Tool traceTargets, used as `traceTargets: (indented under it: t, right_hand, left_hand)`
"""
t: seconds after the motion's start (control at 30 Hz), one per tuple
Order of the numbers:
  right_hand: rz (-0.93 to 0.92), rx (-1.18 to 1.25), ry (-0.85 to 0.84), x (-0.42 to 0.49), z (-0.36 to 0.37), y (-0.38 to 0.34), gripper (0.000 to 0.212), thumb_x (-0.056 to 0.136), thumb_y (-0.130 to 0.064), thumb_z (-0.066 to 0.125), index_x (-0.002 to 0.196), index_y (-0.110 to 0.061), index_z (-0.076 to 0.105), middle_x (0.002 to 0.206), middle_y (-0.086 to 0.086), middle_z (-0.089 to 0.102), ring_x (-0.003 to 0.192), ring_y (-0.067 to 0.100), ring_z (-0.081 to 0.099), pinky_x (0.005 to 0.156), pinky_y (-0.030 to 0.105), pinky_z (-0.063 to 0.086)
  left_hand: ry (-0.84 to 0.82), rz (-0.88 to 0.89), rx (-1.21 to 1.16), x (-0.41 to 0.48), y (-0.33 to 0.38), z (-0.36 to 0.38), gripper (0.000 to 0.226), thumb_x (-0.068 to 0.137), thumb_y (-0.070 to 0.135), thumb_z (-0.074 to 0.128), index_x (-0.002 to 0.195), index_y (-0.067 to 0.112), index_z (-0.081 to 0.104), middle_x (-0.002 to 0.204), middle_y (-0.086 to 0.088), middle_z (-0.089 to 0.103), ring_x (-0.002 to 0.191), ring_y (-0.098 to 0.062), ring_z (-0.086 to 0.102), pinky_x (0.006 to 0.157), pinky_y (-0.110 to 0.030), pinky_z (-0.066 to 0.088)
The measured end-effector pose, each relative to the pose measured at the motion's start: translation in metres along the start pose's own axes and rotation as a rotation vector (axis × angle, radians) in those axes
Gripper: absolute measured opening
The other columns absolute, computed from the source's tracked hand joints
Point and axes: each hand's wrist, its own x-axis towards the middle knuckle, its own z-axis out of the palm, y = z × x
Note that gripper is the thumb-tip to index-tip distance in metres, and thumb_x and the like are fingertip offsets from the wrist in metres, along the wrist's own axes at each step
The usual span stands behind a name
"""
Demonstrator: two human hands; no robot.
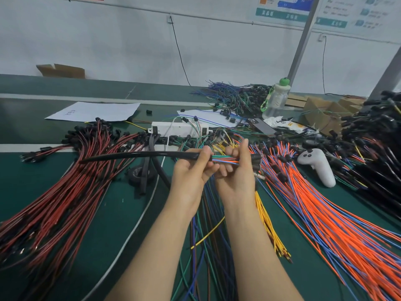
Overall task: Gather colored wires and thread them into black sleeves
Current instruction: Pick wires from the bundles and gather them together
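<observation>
Left hand (191,170), fingers curled round the near end of one black sleeve (130,155), thumb on top at its mouth. Right hand (237,170), just beside, pinching a gathered bundle of colored wires (224,160) close behind its black connectors (257,161). Only a short span of green, blue and orange bared between sleeve mouth and right fingers; remainder presumably inside the sleeve, held level above the green table (104,224). Far end of sleeve out to the left; whether wire tips emerge there, too blurred to tell.

Judged: this one sleeve nearly threaded, a last push or seating left. Much evidently yet to do: loose piles of red-and-black wires (65,192), orange-and-blue wires (325,213) and yellow wires (267,218) around the forearms, and spare sleeves (149,170) lying unfilled beyond the left hand. Dark heap (379,137) at far right, possibly finished pieces; not certain.
</observation>
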Motion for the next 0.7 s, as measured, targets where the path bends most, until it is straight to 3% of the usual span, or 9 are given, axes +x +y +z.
traceTargets:
  t: [0.07, 0.13, 0.2, 0.23, 0.33, 0.43, 0.7]
  right_hand:
    - [-0.070, -0.170, 0.082, 0.001, 0.001, 0.009, 0.047, 0.099, -0.041, 0.042, 0.060, -0.015, 0.045, 0.062, -0.003, 0.058, 0.041, 0.011, 0.048, 0.042, 0.019, 0.039]
    - [-0.138, -0.366, 0.139, 0.001, 0.000, 0.018, 0.057, 0.099, -0.048, 0.037, 0.057, -0.017, 0.059, 0.076, 0.003, 0.069, 0.067, 0.022, 0.063, 0.067, 0.032, 0.052]
    - [-0.159, -0.465, 0.128, 0.001, -0.002, 0.021, 0.059, 0.100, -0.050, 0.029, 0.073, -0.017, 0.070, 0.098, 0.010, 0.072, 0.091, 0.028, 0.064, 0.085, 0.039, 0.049]
    - [-0.156, -0.472, 0.105, 0.001, -0.003, 0.021, 0.057, 0.101, -0.050, 0.026, 0.082, -0.019, 0.071, 0.103, 0.008, 0.072, 0.097, 0.027, 0.063, 0.084, 0.035, 0.049]
    - [-0.078, -0.324, 0.030, 0.004, -0.002, 0.014, 0.057, 0.101, -0.050, 0.019, 0.097, -0.019, 0.067, 0.101, -0.002, 0.072, 0.092, 0.015, 0.064, 0.068, 0.022, 0.049]
    - [-0.008, -0.198, 0.022, 0.005, -0.004, 0.006, 0.059, 0.100, -0.052, 0.018, 0.101, -0.016, 0.065, 0.102, 0.004, 0.070, 0.088, 0.017, 0.064, 0.072, 0.029, 0.045]
    - [0.110, -0.216, -0.034, 0.001, 0.000, 0.015, 0.056, 0.101, -0.049, 0.023, 0.104, -0.011, 0.064, 0.101, 0.009, 0.070, 0.091, 0.018, 0.065, 0.093, 0.028, 0.048]
  left_hand:
    - [0.001, 0.046, 0.129, -0.002, -0.007, 0.002, 0.016, 0.092, 0.011, 0.054, 0.077, 0.010, 0.061, 0.060, 0.008, 0.063, 0.058, -0.004, 0.059, 0.058, -0.015, 0.050]
    - [-0.003, 0.066, 0.269, -0.005, -0.014, 0.003, 0.014, 0.092, 0.015, 0.056, 0.082, 0.013, 0.065, 0.069, 0.007, 0.068, 0.068, -0.005, 0.062, 0.063, -0.016, 0.049]
    - [0.012, 0.037, 0.303, -0.005, -0.018, 0.002, 0.012, 0.092, 0.017, 0.057, 0.089, 0.012, 0.068, 0.074, 0.004, 0.069, 0.072, -0.008, 0.062, 0.067, -0.020, 0.049]
    - [0.016, 0.012, 0.294, -0.004, -0.018, 0.001, 0.012, 0.092, 0.018, 0.058, 0.092, 0.011, 0.067, 0.071, 0.005, 0.066, 0.067, -0.009, 0.059, 0.065, -0.020, 0.048]
    - [-0.071, -0.091, 0.072, -0.002, -0.007, -0.003, 0.010, 0.088, 0.017, 0.058, 0.088, 0.009, 0.065, 0.069, 0.004, 0.057, 0.049, -0.003, 0.043, 0.048, -0.013, 0.039]
    - [-0.209, -0.161, -0.172, -0.002, 0.004, -0.010, 0.015, 0.080, 0.012, 0.055, 0.092, 0.008, 0.063, 0.086, -0.002, 0.068, 0.056, -0.003, 0.056, 0.056, -0.014, 0.050]
    - [-0.166, -0.072, 0.065, -0.007, -0.005, 0.002, 0.022, 0.097, 0.005, 0.042, 0.089, 0.002, 0.063, 0.081, 0.001, 0.072, 0.060, -0.001, 0.058, 0.060, -0.012, 0.051]
